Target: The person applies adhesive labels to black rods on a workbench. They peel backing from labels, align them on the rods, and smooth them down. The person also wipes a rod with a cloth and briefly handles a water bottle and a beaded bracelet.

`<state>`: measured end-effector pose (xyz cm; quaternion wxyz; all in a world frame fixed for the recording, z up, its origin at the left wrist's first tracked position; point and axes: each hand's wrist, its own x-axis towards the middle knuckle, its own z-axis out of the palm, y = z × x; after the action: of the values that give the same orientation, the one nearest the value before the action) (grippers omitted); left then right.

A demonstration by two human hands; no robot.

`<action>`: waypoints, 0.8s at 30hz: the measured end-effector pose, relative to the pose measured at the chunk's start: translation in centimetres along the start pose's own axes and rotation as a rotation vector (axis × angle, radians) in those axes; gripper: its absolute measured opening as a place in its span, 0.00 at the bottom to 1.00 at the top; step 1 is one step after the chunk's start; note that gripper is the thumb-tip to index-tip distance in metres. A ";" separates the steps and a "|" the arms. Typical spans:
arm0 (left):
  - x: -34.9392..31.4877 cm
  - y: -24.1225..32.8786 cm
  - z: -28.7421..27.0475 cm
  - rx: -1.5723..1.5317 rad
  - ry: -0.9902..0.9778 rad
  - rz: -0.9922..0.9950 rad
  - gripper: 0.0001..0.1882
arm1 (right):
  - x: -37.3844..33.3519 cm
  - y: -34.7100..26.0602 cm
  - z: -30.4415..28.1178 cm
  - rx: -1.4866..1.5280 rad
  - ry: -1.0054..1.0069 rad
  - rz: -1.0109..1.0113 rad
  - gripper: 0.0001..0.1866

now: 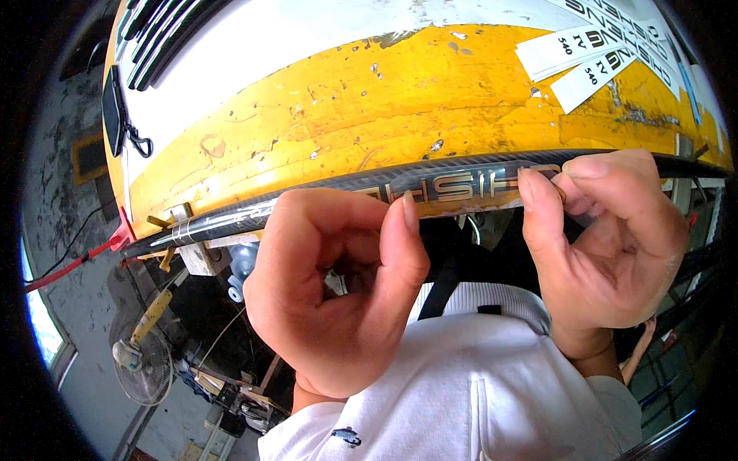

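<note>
A clear decal strip with gold lettering (pixel 469 183) stretches between my two hands, right along a dark, glossy carbon tube (pixel 223 213). My left hand (pixel 330 284) is closed in a pinch, thumb and forefinger meeting at the strip's left part. At the right end, my right hand (pixel 607 238) pinches the strip between thumb and forefinger. Whether the strip touches the tube or hangs just in front of it, I cannot tell. The tube narrows toward the left and runs across the table's near edge; my fingers hide parts of it.
The tube's left end lies by a small wooden-and-metal rest (pixel 181 215) on the worn yellow-and-white table (pixel 307 100). Paper label sheets (pixel 573 65) lie far right, dark tubes (pixel 165 38) far left, near a black pouch (pixel 114 111). A fan (pixel 142 361) stands on the floor.
</note>
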<state>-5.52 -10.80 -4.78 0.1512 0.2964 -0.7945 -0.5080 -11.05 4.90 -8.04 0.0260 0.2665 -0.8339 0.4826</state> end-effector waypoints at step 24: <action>0.0 -0.5 0.0 -0.041 0.004 0.035 0.08 | -0.3 0.0 0.0 0.005 0.008 0.015 0.25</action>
<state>-5.40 -10.96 -5.19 0.1676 0.2801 -0.7888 -0.5209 -10.79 5.00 -8.16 0.0252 0.2585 -0.8346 0.4858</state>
